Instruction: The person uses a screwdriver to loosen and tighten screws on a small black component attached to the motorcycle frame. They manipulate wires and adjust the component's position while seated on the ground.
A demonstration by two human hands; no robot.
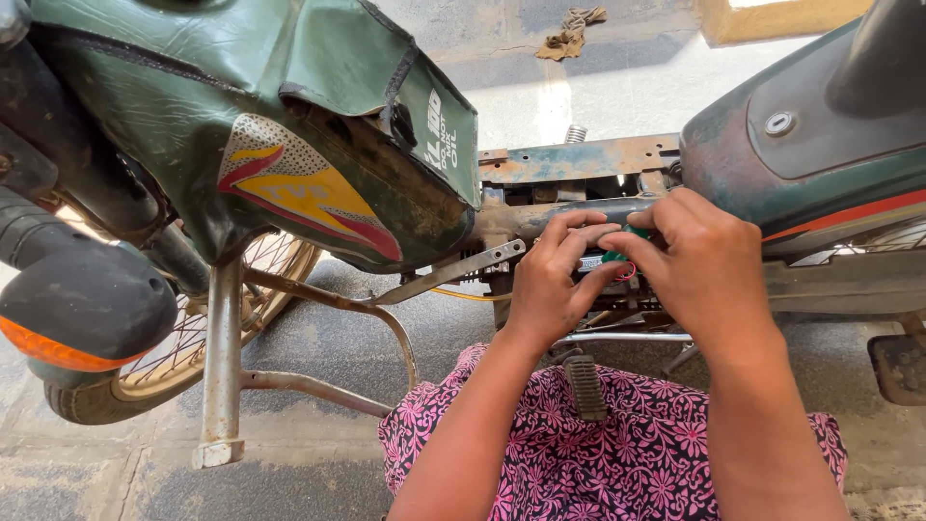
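Both my hands meet at the middle of a worn green moped's rusty frame (579,159). My left hand (555,280) and my right hand (704,265) pinch a small green part with red wires (617,259) between their fingertips, close to the frame tube. Most of that part is hidden by my fingers. A green fuel tank cover (289,125) hangs to the left, and the green rear body panel (820,145) lies to the right.
A spoked front wheel (183,347) and a metal stand leg (222,367) are at the left, beside an orange indicator lamp (68,309). A black foot peg (585,386) sticks out over my pink flowered lap (627,453). A rag (572,34) lies on the concrete floor beyond.
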